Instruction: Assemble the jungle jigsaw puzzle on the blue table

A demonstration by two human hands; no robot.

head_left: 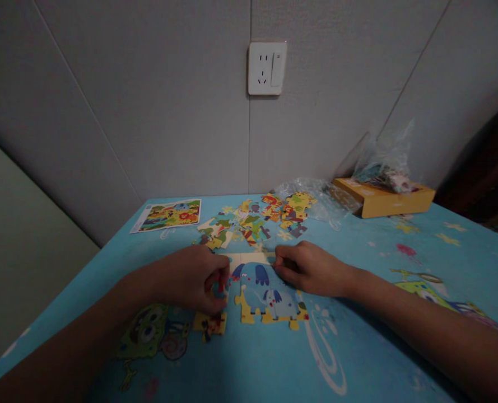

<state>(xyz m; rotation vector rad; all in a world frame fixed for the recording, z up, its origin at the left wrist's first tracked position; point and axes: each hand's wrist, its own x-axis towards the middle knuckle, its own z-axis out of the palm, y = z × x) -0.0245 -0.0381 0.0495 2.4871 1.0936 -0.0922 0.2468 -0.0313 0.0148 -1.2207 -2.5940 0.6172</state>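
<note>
A partly joined jigsaw puzzle [269,291] with blue elephants lies flat in front of me. At its left side my left hand [204,277] is closed in a pinch on a jigsaw puzzle piece [220,289], mostly hidden by the fingers. Below that hand lies another puzzle piece [210,324], yellow with a dark figure, beside the joined part. My right hand [305,267] has its fingers curled and pressed on the upper right edge of the elephant puzzle. Its fingertips cover the spot that they grip.
Several loose puzzle pieces [252,218] are heaped behind the hands. A picture card [171,216] lies at the back left. Clear plastic wrap [316,193] and a yellow box [395,202] with a plastic bag [385,162] on it stand near the wall. The cloth [274,364] is blue, cartoon-printed.
</note>
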